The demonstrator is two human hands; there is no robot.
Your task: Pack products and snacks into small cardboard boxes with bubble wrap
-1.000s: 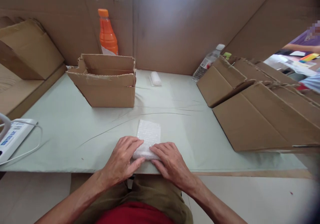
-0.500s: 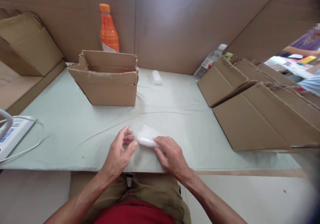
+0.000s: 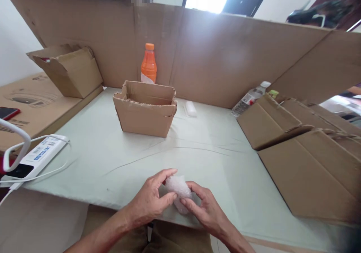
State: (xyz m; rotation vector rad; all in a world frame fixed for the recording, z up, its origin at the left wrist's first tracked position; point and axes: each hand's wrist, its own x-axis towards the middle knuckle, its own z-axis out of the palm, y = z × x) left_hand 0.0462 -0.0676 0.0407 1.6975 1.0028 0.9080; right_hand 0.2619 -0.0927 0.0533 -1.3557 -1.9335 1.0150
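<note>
Both my hands hold a small roll of white bubble wrap (image 3: 177, 188) just above the near edge of the pale green table (image 3: 93, 159). My left hand (image 3: 153, 200) pinches its left side with thumb and fingers. Fingertips of my right hand (image 3: 204, 208) grip its right and lower side. An open brown cardboard box (image 3: 145, 110) stands upright further back on the table, its top open. Another small white bubble-wrap roll (image 3: 191, 108) lies beyond the box near the back wall.
An orange drink bottle (image 3: 148, 64) stands behind the box. A clear water bottle (image 3: 249, 98) leans at right beside flattened cardboard boxes (image 3: 307, 159). A white power strip (image 3: 39, 156) with cables lies at left. Cardboard walls (image 3: 225, 57) enclose the table.
The bubble wrap, flat on the table a second ago, has been rolled up and lifted into both hands. The camera has tilted up, showing more of the back wall.
</note>
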